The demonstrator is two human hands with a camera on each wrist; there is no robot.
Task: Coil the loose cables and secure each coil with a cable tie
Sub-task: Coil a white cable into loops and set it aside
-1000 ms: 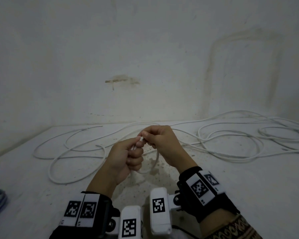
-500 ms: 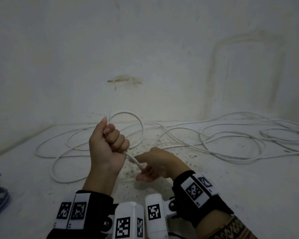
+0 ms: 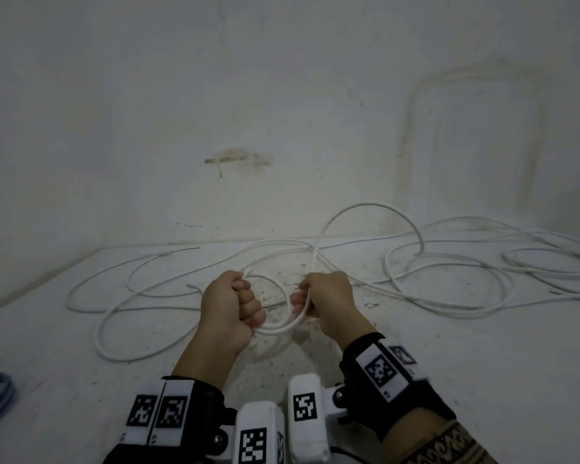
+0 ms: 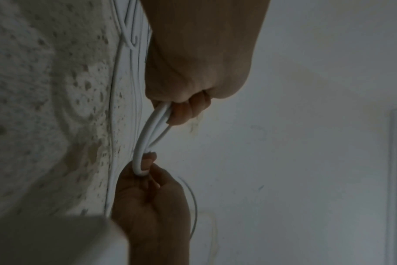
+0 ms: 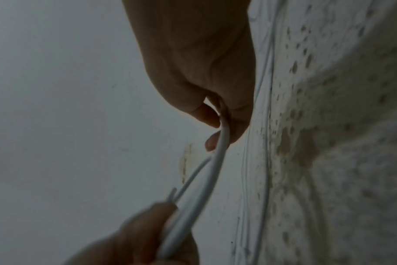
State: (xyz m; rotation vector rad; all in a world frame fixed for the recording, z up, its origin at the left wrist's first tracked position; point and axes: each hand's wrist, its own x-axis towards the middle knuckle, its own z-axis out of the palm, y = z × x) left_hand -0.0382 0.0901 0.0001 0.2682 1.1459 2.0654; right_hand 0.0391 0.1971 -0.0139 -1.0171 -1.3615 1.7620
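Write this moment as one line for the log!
left hand: grips cable loop | right hand: pinches white cable | coil: started | tie: none seen

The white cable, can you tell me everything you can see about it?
The white cable is thin, round and smooth, like plastic. Most of it sprawls in loose loops over the speckled white table, with one loop arching up near the wall. The left hand grips it in a fist and the right hand holds it too; a small loop hangs between them. No tie is on it yet.
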